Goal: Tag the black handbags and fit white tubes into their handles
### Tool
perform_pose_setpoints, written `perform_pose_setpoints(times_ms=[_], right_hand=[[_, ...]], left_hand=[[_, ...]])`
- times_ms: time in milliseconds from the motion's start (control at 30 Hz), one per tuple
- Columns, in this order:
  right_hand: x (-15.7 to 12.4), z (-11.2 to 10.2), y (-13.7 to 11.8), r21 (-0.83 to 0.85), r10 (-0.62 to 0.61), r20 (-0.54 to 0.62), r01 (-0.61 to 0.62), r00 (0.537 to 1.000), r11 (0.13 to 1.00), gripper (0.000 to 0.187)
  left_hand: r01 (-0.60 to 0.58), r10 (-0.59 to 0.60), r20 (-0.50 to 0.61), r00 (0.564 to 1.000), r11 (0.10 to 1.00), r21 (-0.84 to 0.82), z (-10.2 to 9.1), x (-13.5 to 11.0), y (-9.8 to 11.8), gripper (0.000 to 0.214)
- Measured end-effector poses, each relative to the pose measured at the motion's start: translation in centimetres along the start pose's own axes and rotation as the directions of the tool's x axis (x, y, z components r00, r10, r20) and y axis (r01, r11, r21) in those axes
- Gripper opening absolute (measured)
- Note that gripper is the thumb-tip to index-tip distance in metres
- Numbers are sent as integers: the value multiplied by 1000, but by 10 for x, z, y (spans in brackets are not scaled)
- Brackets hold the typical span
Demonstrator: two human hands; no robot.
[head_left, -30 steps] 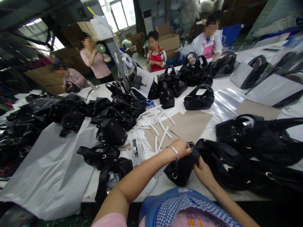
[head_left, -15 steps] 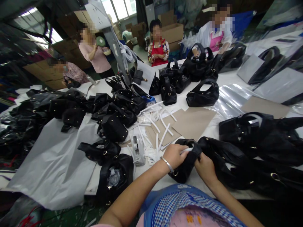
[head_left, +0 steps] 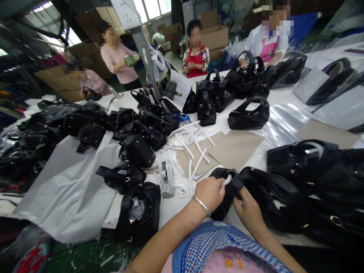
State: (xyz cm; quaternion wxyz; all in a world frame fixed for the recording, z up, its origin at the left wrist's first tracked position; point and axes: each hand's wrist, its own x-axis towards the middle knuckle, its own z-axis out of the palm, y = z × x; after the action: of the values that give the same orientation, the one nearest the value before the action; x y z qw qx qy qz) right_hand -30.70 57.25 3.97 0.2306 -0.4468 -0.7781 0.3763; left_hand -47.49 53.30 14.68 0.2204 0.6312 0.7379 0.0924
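Observation:
In front of me on the table stands a small black handbag (head_left: 220, 210). My left hand (head_left: 209, 192), with a silver bangle on its wrist, pinches a white foam tube (head_left: 228, 179) at the bag's handle. The tube's upper part curves into the handle's underside; its other end is hidden. My right hand (head_left: 248, 206) grips the right side of the same handle, its fingertips partly covered by the black material. Left of the bag lie more loose white foam tubes (head_left: 199, 163) and a grey tape dispenser (head_left: 167, 180).
Black handbags crowd the right side (head_left: 301, 170) and a large pile (head_left: 85, 121) fills the left. Brown cardboard sheets (head_left: 237, 146) and clear plastic sheets (head_left: 284, 119) lie beyond. A metal post (head_left: 146, 60) rises mid-table. Several people stand or sit across the table.
The tube in my left hand now bends upward into the handle, with less of it showing. Both hands stay at the bag. A person across the table lowered a green object.

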Motion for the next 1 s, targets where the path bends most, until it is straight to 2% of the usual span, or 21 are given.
perform_pose_setpoints(times_ms=[100,233,300,400,500,600,667,700,800,900,1000], right_hand=[[2,1,-1,-38,-47,-8,47,999,998,38],[1,4,-1,-70,-39,13,40,999,997,49],[3,6,2,-71,-15,23,16,1000,997,54],[4,3,7,-49,25,7,-25,1000,998,59],[1,-9,9,12,39,-28,-39,999,999,56],[-7,-20,5,124,154,-32,-149,988,981,46],[-11,-22,2,305,283,17,-275,959,912,42],[-12,-21,-1,416,336,52,-326,940,849,42],[-11,-13,-7,636,392,182,-411,902,652,35],[-5,-5,-12,645,388,318,-498,865,580,17],[1,0,-16,618,420,368,-556,829,556,14]], left_hand=[[-7,7,-5,1000,1000,-11,-4,7,0,30],[-4,3,-49,999,1000,-19,-3,24,3,31],[-10,9,-39,999,1000,-4,4,34,5,32],[-32,33,47,998,999,-36,19,47,3,33],[-9,50,160,986,969,-246,34,52,-5,32],[45,86,220,972,847,-530,42,51,-12,38],[45,102,193,976,772,-634,47,51,-13,43],[43,97,175,980,752,-658,49,52,-12,44],[52,69,145,987,716,-696,60,55,-9,41],[43,64,121,991,696,-717,74,60,-9,36],[71,34,132,991,699,-711,79,63,-11,41]])
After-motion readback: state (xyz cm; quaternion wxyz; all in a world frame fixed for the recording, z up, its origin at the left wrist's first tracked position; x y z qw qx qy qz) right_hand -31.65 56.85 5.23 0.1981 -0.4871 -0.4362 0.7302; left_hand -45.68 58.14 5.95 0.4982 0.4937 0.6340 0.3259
